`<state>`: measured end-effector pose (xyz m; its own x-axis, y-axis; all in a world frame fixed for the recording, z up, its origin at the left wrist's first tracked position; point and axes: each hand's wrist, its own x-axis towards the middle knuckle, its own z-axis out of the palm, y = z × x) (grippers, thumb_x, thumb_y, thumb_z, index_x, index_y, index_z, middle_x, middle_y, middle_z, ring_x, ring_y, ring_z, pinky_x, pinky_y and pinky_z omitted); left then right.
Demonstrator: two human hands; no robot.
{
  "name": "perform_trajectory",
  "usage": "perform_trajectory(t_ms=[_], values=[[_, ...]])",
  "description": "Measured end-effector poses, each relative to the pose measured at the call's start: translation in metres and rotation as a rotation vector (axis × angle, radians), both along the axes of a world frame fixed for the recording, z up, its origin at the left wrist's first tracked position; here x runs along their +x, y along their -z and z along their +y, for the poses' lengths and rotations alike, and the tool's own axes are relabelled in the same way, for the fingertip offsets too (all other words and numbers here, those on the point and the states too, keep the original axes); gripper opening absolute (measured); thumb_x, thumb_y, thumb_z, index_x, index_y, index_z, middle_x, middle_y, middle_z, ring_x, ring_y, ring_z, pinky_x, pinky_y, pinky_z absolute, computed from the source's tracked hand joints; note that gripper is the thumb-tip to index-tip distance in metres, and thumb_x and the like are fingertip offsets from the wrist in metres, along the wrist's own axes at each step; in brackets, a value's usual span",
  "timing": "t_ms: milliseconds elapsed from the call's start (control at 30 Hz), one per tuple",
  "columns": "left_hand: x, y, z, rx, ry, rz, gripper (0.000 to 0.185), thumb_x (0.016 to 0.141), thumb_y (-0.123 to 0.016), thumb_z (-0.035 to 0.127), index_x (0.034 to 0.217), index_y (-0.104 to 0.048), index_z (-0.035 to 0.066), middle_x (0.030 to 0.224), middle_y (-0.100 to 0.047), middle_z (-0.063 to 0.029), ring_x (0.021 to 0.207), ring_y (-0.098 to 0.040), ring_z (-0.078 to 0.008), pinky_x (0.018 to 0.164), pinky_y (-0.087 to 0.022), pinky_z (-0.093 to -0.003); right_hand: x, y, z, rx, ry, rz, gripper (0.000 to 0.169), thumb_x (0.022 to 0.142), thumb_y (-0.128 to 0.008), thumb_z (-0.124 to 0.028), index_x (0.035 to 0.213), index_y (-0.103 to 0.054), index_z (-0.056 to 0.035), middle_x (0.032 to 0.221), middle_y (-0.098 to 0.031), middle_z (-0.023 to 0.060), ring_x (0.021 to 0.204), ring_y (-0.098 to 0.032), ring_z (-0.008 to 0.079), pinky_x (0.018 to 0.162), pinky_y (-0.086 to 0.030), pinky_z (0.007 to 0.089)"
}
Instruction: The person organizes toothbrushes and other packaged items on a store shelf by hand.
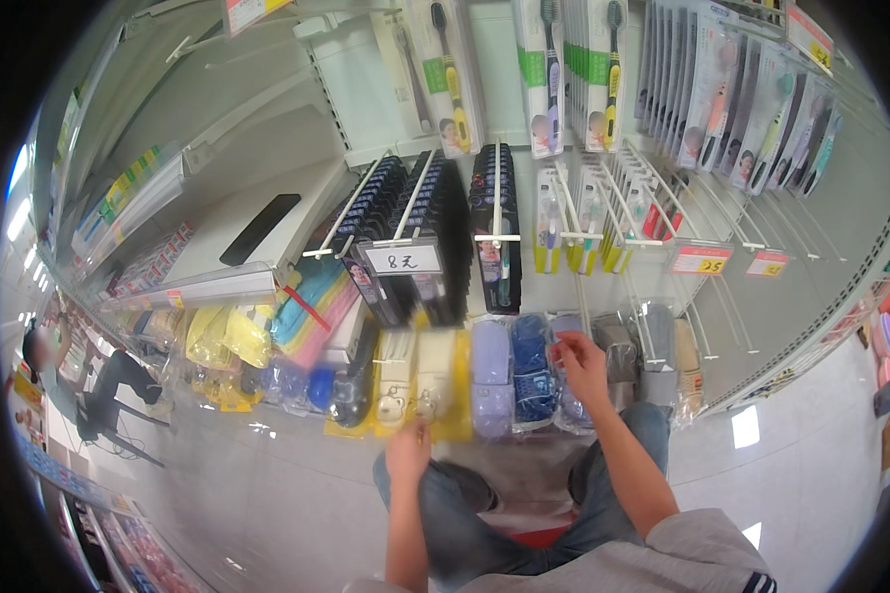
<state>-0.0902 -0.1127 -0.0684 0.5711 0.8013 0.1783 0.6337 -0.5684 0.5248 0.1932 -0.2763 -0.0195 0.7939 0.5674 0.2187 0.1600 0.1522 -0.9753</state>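
My left hand [409, 454] is at the lower edge of a yellow-backed pack of cream slippers [434, 378]; its fingers are bent, and whether they grip the pack cannot be told. My right hand [584, 370] is raised over wrapped slippers at the right, fingers partly spread, nothing seen in it. Between the hands lie lavender slippers [492, 378] and dark blue slippers [532, 374] in clear plastic. Grey-brown slippers [617, 356] and grey slippers [658, 348] lie to the right of my right hand. Another cream pair [395, 378] is beside the first.
Hooks above hold black toothbrush packs [498, 222] and other carded toothbrushes [614, 74]. Bare metal prongs [734, 319] jut out at the right. A black phone-like slab [261, 228] lies on the left shelf [222, 285]. Folded pastel towels [315, 311] are beneath it. A person [81, 378] sits far left.
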Motion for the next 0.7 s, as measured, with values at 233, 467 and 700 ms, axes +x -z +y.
perform_trajectory(t_ms=[233, 467, 700], values=[[0.000, -0.015, -0.004, -0.029, -0.031, 0.036, 0.012, 0.080, -0.061, 0.015, 0.090, -0.064, 0.009, 0.082, -0.067, -0.0085, 0.073, -0.065, -0.0254, 0.064, -0.050, -0.0377, 0.010, -0.010, 0.000, -0.179, 0.241, -0.492, 0.023, 0.081, -0.056, -0.005, 0.104, -0.059, -0.0043, 0.094, -0.063, 0.0145, 0.092, -0.060, 0.0298, 0.080, -0.048, 0.0341], [-0.004, -0.013, -0.002, -0.047, -0.036, 0.231, 0.020, 0.083, -0.054, 0.022, 0.097, -0.064, 0.010, 0.092, -0.065, -0.0114, 0.085, -0.061, -0.0312, 0.072, -0.048, -0.0419, 0.019, 0.002, -0.002, -0.588, 0.326, -0.646, 0.052, 0.077, -0.061, -0.010, 0.125, -0.043, -0.0061, 0.130, -0.042, 0.0216, 0.116, -0.044, 0.0393, 0.092, -0.042, 0.0449], [-0.003, -0.013, -0.007, 0.056, 0.041, 0.202, 0.019, 0.081, -0.057, 0.020, 0.097, -0.064, 0.011, 0.086, -0.066, -0.0095, 0.078, -0.062, -0.0298, 0.068, -0.049, -0.0408, 0.020, 0.008, 0.000, -0.824, 0.261, -0.620, 0.050, 0.078, -0.059, -0.013, 0.125, -0.045, -0.0074, 0.136, -0.037, 0.0234, 0.114, -0.047, 0.0404, 0.088, -0.045, 0.0453]])
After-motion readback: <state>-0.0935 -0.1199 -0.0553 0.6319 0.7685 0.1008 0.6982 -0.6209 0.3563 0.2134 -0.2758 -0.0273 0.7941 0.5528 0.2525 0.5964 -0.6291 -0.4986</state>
